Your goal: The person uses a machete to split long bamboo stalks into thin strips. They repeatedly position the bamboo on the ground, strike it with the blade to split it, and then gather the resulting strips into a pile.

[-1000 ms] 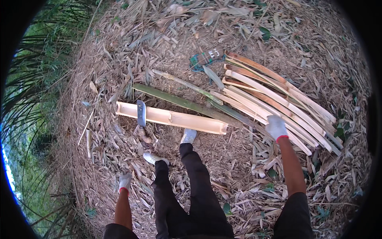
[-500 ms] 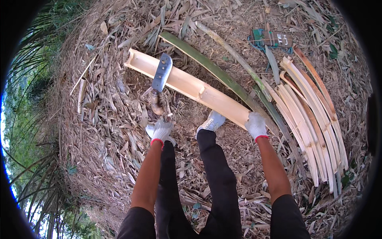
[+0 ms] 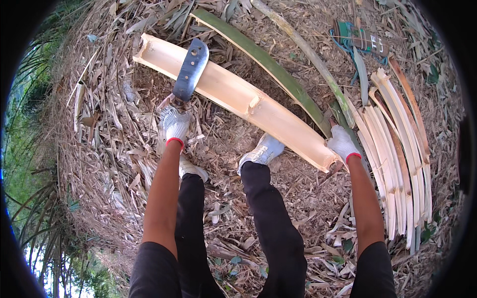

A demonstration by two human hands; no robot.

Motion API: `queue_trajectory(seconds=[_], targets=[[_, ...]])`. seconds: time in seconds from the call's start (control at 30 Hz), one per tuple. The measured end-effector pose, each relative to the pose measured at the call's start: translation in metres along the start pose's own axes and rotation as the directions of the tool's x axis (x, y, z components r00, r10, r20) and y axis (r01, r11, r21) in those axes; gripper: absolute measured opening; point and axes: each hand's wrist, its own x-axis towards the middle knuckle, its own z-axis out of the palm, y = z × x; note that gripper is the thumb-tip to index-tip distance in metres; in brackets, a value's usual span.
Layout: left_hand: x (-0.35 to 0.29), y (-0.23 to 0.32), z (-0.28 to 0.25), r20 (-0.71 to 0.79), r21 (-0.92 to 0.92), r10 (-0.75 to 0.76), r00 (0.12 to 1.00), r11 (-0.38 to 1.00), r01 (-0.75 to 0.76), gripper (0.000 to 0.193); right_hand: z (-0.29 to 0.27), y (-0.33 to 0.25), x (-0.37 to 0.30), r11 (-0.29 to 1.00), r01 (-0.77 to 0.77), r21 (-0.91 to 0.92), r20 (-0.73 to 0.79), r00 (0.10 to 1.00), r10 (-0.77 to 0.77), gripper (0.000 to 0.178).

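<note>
A long halved bamboo (image 3: 223, 89) lies slantwise on the ground with its pale hollow side up. Across its far left part rests the broad dark blade of a machete (image 3: 191, 69). My left hand (image 3: 175, 123), in a white knitted glove with a red cuff, is closed over the machete's handle, which it mostly hides. My right hand (image 3: 343, 142), gloved alike, is closed at the near right corner of the halved bamboo, against its far edge. The end of a green bamboo strip (image 3: 268, 67) meets those fingers, which are partly hidden.
Several pale split bamboo strips (image 3: 397, 164) lie bundled on the right. Beyond them is a green and brown sheath-like item (image 3: 360, 39) with blue cord. A thin pole (image 3: 308, 54) lies beside the green strip. My shoe (image 3: 263, 149) stands close to the halved bamboo; dry leaves cover the ground.
My left hand has moved forward onto the machete's handle. My right hand has shifted from the halved bamboo's near end to its far edge. The view has come closer.
</note>
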Motion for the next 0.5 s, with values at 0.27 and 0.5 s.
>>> queue_trajectory(seconds=[0.27, 0.5], targets=[[0.020, -0.014, 0.019, 0.381, -0.089, 0.030, 0.924, 0.996, 0.004, 0.052, -0.019, 0.013, 0.015, 0.995, -0.056, -0.084, 0.168, 0.983, 0.069, 0.045], [-0.050, -0.028, -0.050, 0.352, -0.422, 0.023, 0.936, 0.896, 0.136, 0.033, -0.049, 0.004, -0.022, 0.994, -0.072, 0.082, -0.178, 0.980, 0.086, 0.033]])
